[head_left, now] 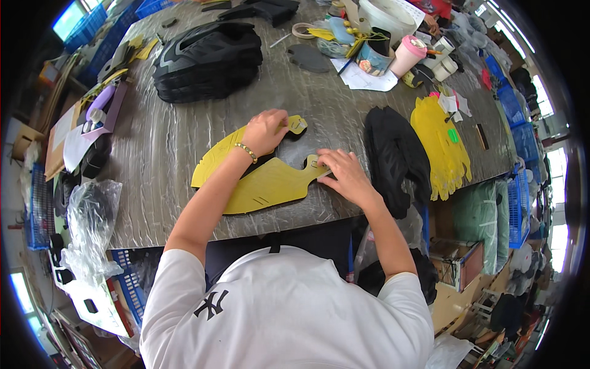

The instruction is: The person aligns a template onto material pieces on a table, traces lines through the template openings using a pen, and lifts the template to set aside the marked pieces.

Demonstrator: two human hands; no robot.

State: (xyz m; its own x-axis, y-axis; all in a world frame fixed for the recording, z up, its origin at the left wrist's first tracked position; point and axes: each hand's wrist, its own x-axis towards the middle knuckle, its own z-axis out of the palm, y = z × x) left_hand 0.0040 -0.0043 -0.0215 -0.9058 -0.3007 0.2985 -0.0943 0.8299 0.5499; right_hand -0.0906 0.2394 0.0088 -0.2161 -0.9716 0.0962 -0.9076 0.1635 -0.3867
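Note:
A curved, U-shaped yellow pattern piece with small slits lies flat on the table in front of me, dark material showing along its edges. My left hand rests on its far arm, wearing a beaded bracelet. The fingers of that hand are bent and closed down near the piece's inner edge. At the tip of the near arm is my right hand, its thumb and fingers drawn together round a thin pale stick-like tool. The tool is too small to identify, and the fingers partly cover that tip.
Stacked black shoe-upper pieces lie at the far left, more black pieces at the right. Beside those is a pile of yellow pieces. A pink cup, a white bucket and papers crowd the back right.

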